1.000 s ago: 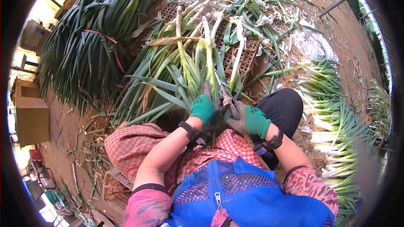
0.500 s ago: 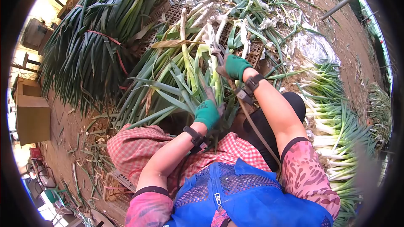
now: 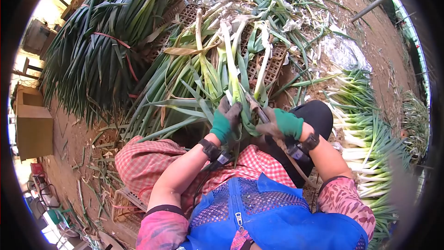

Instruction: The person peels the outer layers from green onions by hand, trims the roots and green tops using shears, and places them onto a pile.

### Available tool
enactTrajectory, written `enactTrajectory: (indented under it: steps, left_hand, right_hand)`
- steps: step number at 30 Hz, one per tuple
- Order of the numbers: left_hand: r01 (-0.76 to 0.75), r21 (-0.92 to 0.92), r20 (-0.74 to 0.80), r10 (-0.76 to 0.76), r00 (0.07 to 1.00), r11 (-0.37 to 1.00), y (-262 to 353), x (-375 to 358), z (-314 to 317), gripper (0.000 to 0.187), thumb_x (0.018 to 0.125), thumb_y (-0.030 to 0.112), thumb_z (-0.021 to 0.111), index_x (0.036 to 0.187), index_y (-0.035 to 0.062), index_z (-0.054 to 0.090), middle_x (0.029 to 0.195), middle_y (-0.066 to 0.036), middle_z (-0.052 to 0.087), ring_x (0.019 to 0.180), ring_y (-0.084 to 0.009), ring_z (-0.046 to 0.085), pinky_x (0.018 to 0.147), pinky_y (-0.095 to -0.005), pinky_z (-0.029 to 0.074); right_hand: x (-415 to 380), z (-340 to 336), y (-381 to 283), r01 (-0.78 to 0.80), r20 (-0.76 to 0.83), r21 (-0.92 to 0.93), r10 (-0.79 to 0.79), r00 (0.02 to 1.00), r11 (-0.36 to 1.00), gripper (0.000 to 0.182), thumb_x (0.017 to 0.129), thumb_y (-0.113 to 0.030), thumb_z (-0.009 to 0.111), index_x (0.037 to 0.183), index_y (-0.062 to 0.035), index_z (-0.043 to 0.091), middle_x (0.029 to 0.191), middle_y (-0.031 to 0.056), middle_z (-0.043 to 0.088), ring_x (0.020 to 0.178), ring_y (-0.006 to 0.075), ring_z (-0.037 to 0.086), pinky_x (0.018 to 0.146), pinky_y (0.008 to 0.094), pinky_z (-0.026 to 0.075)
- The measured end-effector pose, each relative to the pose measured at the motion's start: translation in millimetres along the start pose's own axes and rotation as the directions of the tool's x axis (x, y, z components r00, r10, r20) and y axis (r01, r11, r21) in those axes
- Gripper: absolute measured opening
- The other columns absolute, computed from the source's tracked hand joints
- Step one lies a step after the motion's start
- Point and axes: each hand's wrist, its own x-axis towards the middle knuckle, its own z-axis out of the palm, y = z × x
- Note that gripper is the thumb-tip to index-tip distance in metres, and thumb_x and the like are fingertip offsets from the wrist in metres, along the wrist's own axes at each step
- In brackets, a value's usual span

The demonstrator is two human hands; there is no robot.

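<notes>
Two green-gloved fists, left hand (image 3: 225,119) and right hand (image 3: 280,124), around one leek (image 3: 231,71) (no legible writing).

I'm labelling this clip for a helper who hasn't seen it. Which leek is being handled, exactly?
Start at the plastic crate heaped with untrimmed leeks. The leek runs from there to the lap, gripped low by the left hand, with the right hand beside it. Unlike its neighbours, it is lifted and held.

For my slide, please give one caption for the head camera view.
Gloved left hand and right hand grip a leek over a leek pile.
</notes>
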Motion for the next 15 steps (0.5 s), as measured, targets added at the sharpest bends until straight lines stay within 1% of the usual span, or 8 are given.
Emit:
enactTrajectory:
  steps: [2,4,5,7,8,11,14,15]
  left_hand:
    - [0.026,0.152,0.016,-0.029,0.999,0.988,20,-12,17,0.049,0.091,0.014,0.058,0.135,-0.0008,0.042,0.11,-0.011,0.064,0.091,-0.017,0.062,0.081,-0.0306,0.051]
    - [0.015,0.33,0.041,-0.031,0.999,0.944,28,-37,47,0.055,0.091,0.018,0.06,0.139,0.0014,0.039,0.109,-0.016,0.066,0.09,-0.0217,0.065,0.079,-0.0328,0.052]
    - [-0.013,0.617,0.08,-0.046,0.996,0.787,17,-49,52,0.067,0.089,0.027,0.061,0.145,0.0042,0.034,0.108,-0.027,0.066,0.093,-0.0362,0.068,0.081,-0.0408,0.053]
    - [-0.03,0.726,0.187,-0.154,0.97,0.687,1,-73,61,0.076,0.089,0.038,0.058,0.147,0.0015,0.027,0.107,-0.034,0.062,0.099,-0.0478,0.062,0.087,-0.0494,0.049]
    - [-0.111,0.752,0.225,-0.095,0.97,0.649,-6,-78,64,0.076,0.089,0.039,0.056,0.147,0.0006,0.026,0.107,-0.034,0.062,0.098,-0.0489,0.062,0.088,-0.051,0.049]
    - [0.049,0.816,0.111,-0.24,0.964,0.575,-31,-58,41,0.075,0.088,0.034,0.057,0.147,0.0,0.024,0.109,-0.034,0.062,0.1,-0.0479,0.062,0.089,-0.0501,0.048]
    - [0.093,0.831,0.027,-0.208,0.978,0.549,-28,-61,35,0.071,0.088,0.032,0.057,0.145,0.0007,0.028,0.11,-0.033,0.062,0.101,-0.0477,0.061,0.089,-0.0499,0.048]
    - [0.144,0.782,-0.023,-0.203,0.979,0.606,-35,-59,32,0.057,0.089,0.028,0.058,0.137,0.003,0.041,0.114,-0.029,0.062,0.108,-0.0425,0.061,0.09,-0.0461,0.048]
  right_hand:
    - [-29,-11,-12,-0.033,-0.017,0.164,0.036,0.999,0.986,0.056,0.079,-0.04,0.065,0.115,0.0025,0.056,0.094,0.0278,0.066,0.087,0.0428,0.065,0.077,0.0448,0.051]
    - [-22,6,40,0.109,-0.318,-0.026,-0.112,0.942,0.994,0.056,0.079,-0.039,0.065,0.115,0.0042,0.055,0.091,0.0288,0.066,0.087,0.0435,0.065,0.077,0.0459,0.051]
    - [-21,4,43,0.108,-0.383,-0.051,-0.119,0.916,0.993,0.057,0.079,-0.039,0.065,0.115,0.0049,0.055,0.091,0.0293,0.066,0.087,0.0438,0.065,0.077,0.0464,0.051]
    - [-26,-14,22,0.046,-0.443,-0.015,-0.048,0.895,0.999,0.058,0.079,-0.039,0.065,0.114,0.006,0.054,0.09,0.0303,0.065,0.088,0.0444,0.065,0.078,0.0473,0.051]
    - [-28,-27,3,-0.016,-0.434,0.045,0.034,0.9,0.999,0.059,0.079,-0.039,0.065,0.114,0.0065,0.054,0.089,0.0308,0.065,0.088,0.0447,0.065,0.078,0.0477,0.051]
    - [-7,-31,-9,-0.138,-0.393,-0.075,0.098,0.914,0.988,0.056,0.077,-0.039,0.064,0.11,0.0063,0.057,0.092,0.0305,0.065,0.091,0.0439,0.065,0.08,0.0465,0.051]
    - [16,-28,4,-0.226,-0.36,-0.071,0.186,0.914,0.972,0.057,0.077,-0.038,0.063,0.11,0.0082,0.058,0.096,0.0313,0.065,0.095,0.0431,0.065,0.082,0.0449,0.051]
    - [20,-27,7,-0.255,-0.361,-0.08,0.211,0.908,0.964,0.058,0.077,-0.038,0.063,0.11,0.0085,0.058,0.096,0.0315,0.065,0.095,0.0429,0.065,0.082,0.0447,0.051]
